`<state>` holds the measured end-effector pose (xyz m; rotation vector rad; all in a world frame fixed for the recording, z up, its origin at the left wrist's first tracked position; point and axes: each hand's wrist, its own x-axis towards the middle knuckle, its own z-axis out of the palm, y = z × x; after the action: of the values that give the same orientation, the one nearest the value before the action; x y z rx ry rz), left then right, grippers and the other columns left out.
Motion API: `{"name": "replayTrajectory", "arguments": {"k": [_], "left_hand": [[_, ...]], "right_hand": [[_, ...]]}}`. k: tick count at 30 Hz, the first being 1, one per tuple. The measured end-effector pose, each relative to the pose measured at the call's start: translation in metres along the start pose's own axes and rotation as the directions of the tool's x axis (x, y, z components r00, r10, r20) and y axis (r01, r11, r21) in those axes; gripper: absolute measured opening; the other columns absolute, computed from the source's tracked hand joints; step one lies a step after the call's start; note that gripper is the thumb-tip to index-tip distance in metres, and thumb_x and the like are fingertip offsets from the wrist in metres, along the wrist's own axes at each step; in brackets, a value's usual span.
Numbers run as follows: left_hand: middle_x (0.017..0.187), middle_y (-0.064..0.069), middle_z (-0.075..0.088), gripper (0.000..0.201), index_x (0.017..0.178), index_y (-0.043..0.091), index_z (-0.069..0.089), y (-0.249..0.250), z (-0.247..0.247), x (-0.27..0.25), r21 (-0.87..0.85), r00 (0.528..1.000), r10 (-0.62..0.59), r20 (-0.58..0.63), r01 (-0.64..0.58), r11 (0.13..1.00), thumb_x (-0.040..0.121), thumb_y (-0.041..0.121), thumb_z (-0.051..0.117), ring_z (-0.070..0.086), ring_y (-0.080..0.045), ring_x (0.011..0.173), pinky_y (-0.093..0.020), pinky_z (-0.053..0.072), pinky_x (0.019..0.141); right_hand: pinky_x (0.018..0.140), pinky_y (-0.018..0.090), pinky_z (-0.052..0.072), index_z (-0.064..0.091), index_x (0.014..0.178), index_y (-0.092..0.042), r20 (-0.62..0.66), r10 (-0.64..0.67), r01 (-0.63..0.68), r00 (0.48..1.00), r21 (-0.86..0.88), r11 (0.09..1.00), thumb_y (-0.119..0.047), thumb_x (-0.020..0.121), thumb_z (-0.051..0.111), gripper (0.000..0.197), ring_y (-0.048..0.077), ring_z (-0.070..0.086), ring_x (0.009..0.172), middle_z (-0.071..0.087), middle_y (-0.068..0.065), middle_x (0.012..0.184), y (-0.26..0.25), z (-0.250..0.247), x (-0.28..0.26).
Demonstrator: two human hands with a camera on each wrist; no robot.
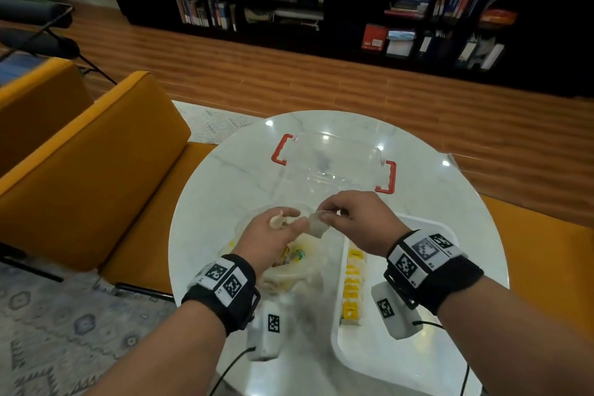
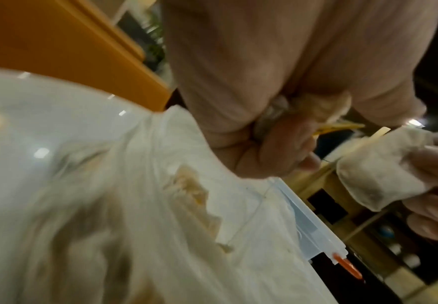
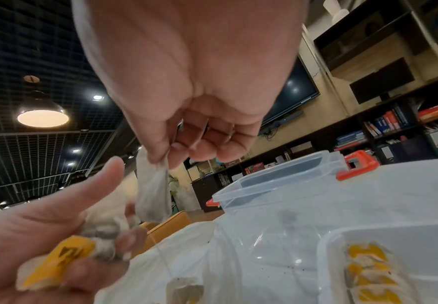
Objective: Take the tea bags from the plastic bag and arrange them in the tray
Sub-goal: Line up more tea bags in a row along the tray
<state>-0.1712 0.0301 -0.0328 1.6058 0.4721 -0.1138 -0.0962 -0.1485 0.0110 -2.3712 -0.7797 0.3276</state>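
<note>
My left hand (image 1: 283,221) hovers over the clear plastic bag (image 1: 291,270) and grips a small bunch of tea bags (image 3: 103,228) with a yellow tag (image 3: 62,257). My right hand (image 1: 325,216) pinches one white tea bag (image 1: 316,228) by its top edge, right next to the left fingers; the tea bag (image 3: 152,191) hangs below thumb and forefinger. Its string (image 3: 164,259) runs down toward the plastic bag (image 3: 186,257). The white tray (image 1: 344,344) at the lower right holds a row of yellow-tagged tea bags (image 1: 353,289). More tea bags (image 2: 189,191) lie inside the plastic bag (image 2: 134,205).
A clear lidded container (image 1: 331,164) with red handles stands behind the hands on the round white marble table (image 1: 225,177). Orange chairs (image 1: 96,154) are at the left. Dark bookshelves (image 1: 321,3) line the far wall.
</note>
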Motion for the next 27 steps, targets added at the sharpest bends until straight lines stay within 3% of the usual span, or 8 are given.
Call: {"name": "replayTrajectory", "arguments": {"k": [3, 6, 10, 14, 19, 24, 27], "left_hand": [[0.078, 0.009, 0.067, 0.02, 0.092, 0.037, 0.072, 0.012, 0.002, 0.0, 0.196, 0.985, 0.164, 0.047, -0.17, 0.966, 0.074, 0.041, 0.08, 0.061, -0.006, 0.064, -0.022, 0.047, 0.057], [0.066, 0.007, 0.066, 0.011, 0.075, 0.026, 0.073, 0.016, 0.008, 0.003, 0.298, 0.966, 0.237, 0.104, -0.258, 0.919, 0.077, 0.037, 0.076, 0.056, -0.004, 0.06, -0.024, 0.047, 0.06], [0.066, 0.009, 0.065, 0.011, 0.072, 0.028, 0.071, 0.008, 0.013, 0.005, 0.325, 0.967, 0.222, 0.126, -0.252, 0.911, 0.079, 0.033, 0.076, 0.059, -0.006, 0.064, -0.017, 0.047, 0.059], [0.074, 0.004, 0.069, 0.009, 0.076, 0.027, 0.072, -0.004, 0.016, 0.005, 0.377, 0.976, 0.186, 0.114, -0.216, 0.901, 0.077, 0.032, 0.079, 0.064, -0.01, 0.068, -0.018, 0.049, 0.061], [0.084, 0.002, 0.07, 0.016, 0.075, 0.032, 0.072, -0.019, 0.019, 0.007, 0.439, 0.982, 0.161, 0.096, -0.187, 0.879, 0.072, 0.046, 0.078, 0.065, -0.017, 0.084, -0.032, 0.052, 0.079], [0.089, -0.012, 0.071, 0.015, 0.082, 0.025, 0.072, -0.021, 0.025, 0.001, 0.453, 0.986, 0.138, 0.094, -0.166, 0.876, 0.078, 0.039, 0.077, 0.065, -0.029, 0.083, -0.022, 0.049, 0.067], [0.091, -0.009, 0.072, 0.015, 0.083, 0.025, 0.072, -0.022, 0.025, -0.001, 0.474, 0.987, 0.133, 0.09, -0.16, 0.866, 0.079, 0.039, 0.076, 0.066, -0.023, 0.084, -0.019, 0.048, 0.068]], "right_hand": [[0.065, 0.006, 0.034, 0.072, 0.095, -0.024, 0.001, -0.012, 0.012, 1.0, 0.002, 1.0, -0.026, 0.089, 0.063, 0.011, -0.009, 0.053, 0.074, 0.061, -0.019, 0.079, -0.002, -0.002, -0.001], [0.065, 0.005, 0.034, 0.072, 0.092, -0.024, -0.018, -0.036, 0.036, 0.999, 0.004, 0.999, -0.034, 0.088, 0.063, 0.014, -0.011, 0.051, 0.074, 0.062, -0.017, 0.078, -0.005, -0.003, -0.001], [0.064, 0.01, 0.032, 0.072, 0.092, -0.027, 0.015, -0.023, 0.023, 1.0, -0.057, 0.998, -0.04, 0.088, 0.063, 0.016, -0.005, 0.05, 0.071, 0.059, -0.017, 0.079, -0.001, -0.006, -0.006], [0.068, 0.02, 0.042, 0.071, 0.089, -0.029, 0.169, 0.08, -0.059, 0.982, -0.127, 0.99, -0.043, 0.089, 0.061, 0.018, 0.0, 0.054, 0.073, 0.065, -0.015, 0.084, 0.016, -0.007, -0.023], [0.081, 0.028, 0.049, 0.072, 0.098, -0.024, 0.397, 0.207, -0.085, 0.894, -0.304, 0.949, -0.039, 0.09, 0.058, 0.022, 0.011, 0.06, 0.09, 0.069, -0.008, 0.097, 0.038, 0.009, -0.05], [0.078, 0.026, 0.046, 0.072, 0.103, -0.019, 0.59, 0.289, -0.074, 0.754, -0.361, 0.93, -0.029, 0.088, 0.06, 0.021, 0.016, 0.06, 0.092, 0.07, 0.001, 0.102, 0.054, 0.045, -0.068], [0.08, 0.027, 0.048, 0.071, 0.103, -0.019, 0.554, 0.329, -0.115, 0.765, -0.385, 0.916, -0.028, 0.089, 0.06, 0.02, 0.02, 0.063, 0.095, 0.07, 0.002, 0.102, 0.067, 0.068, -0.071]]}}
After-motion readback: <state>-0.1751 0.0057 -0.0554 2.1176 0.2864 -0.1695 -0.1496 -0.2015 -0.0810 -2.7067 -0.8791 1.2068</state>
